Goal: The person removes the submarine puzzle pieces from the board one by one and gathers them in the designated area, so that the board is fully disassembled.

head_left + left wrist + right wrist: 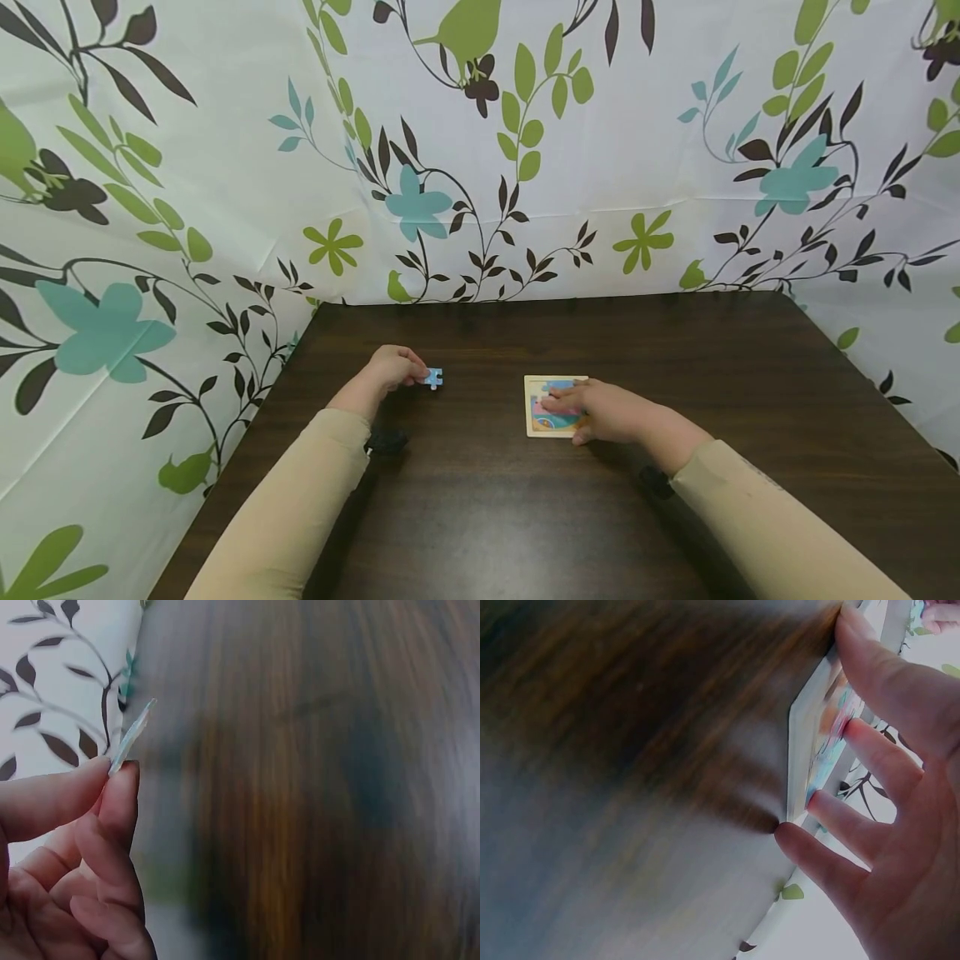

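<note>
Between thumb and fingertips my left hand pinches a light blue jigsaw piece, above the left part of the table. Seen edge-on in the left wrist view, the jigsaw piece is thin and points up past the fingertips. My right hand lies over a small square puzzle board with a pale frame and a colourful picture. In the right wrist view, spread, fairly straight fingers touch the puzzle board, with the thumb near one edge. The hand covers the board's right side.
A dark brown wooden table lies under both hands. Behind it and on the left hangs a white cloth printed with leaves, flowers and birds. Dark straps show under the wrists.
</note>
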Demonstrator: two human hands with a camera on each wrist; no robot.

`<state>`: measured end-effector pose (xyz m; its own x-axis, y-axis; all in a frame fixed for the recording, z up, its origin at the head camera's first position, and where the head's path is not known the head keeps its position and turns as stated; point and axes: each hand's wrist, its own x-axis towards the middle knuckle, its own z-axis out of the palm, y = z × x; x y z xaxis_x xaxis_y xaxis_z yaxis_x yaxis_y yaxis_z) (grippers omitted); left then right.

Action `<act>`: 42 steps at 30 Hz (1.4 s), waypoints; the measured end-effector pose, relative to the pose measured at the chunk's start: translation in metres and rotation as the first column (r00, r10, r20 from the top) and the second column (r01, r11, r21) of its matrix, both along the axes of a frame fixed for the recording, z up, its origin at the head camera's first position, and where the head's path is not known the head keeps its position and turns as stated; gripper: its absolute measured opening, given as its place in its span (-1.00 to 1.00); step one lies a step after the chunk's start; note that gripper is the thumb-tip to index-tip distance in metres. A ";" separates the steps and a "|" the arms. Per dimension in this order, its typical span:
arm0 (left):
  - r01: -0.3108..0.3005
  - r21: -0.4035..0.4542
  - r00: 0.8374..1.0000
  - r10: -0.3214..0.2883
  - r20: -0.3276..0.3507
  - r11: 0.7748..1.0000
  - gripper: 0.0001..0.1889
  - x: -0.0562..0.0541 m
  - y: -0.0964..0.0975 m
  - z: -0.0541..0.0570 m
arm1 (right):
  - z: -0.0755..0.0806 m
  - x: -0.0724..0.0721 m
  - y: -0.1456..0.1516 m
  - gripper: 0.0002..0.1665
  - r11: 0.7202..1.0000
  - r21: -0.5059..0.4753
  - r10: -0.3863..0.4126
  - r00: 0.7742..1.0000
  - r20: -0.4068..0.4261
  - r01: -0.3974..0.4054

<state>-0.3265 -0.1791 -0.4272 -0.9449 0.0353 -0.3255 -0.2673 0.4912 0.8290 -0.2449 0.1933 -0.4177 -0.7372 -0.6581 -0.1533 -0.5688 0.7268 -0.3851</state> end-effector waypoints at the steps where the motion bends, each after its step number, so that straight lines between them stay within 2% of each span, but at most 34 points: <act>1: -0.001 -0.012 1.000 0.001 0.002 1.000 -0.92 0.000 -0.005 -0.001 | 0.000 0.000 0.000 -0.12 1.000 0.001 -0.003 1.000 0.000 0.003; 7: -0.025 -0.062 1.000 0.026 0.017 0.998 -0.84 -0.001 -0.030 -0.003 | 0.000 -0.001 -0.001 -0.11 1.000 0.000 -0.013 1.000 0.000 0.013; 12: -0.031 -0.063 0.999 0.033 0.022 0.998 -0.84 0.004 -0.040 0.000 | 0.001 -0.001 -0.001 -0.12 1.000 -0.006 -0.022 1.000 -0.002 0.022; 16: -0.045 -0.112 0.999 0.046 0.008 0.993 -0.86 0.007 -0.042 0.002 | 0.002 -0.001 -0.002 -0.12 1.000 0.001 -0.029 1.000 0.005 0.029; 19: -0.058 -0.145 0.998 0.058 -0.008 0.988 -0.85 0.005 -0.043 0.001 | 0.002 -0.001 -0.002 -0.12 1.000 0.009 -0.029 1.000 0.001 0.029; 30: -0.035 -0.179 0.996 0.020 -0.088 0.983 -0.87 0.007 -0.041 -0.001 | -0.003 -0.002 -0.002 -0.11 0.999 0.004 -0.036 0.999 0.012 0.036; 42: -0.053 -0.283 0.992 0.018 -0.126 0.958 -0.91 0.006 -0.039 -0.003 | 0.000 0.000 -0.001 -0.11 1.000 0.002 -0.027 1.000 0.013 0.027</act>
<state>-0.3209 -0.2184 -0.4305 -0.9767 -0.0767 -0.2003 -0.1954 0.7036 0.6832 -0.2448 0.1920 -0.4175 -0.7528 -0.6375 -0.1641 -0.5435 0.7426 -0.3914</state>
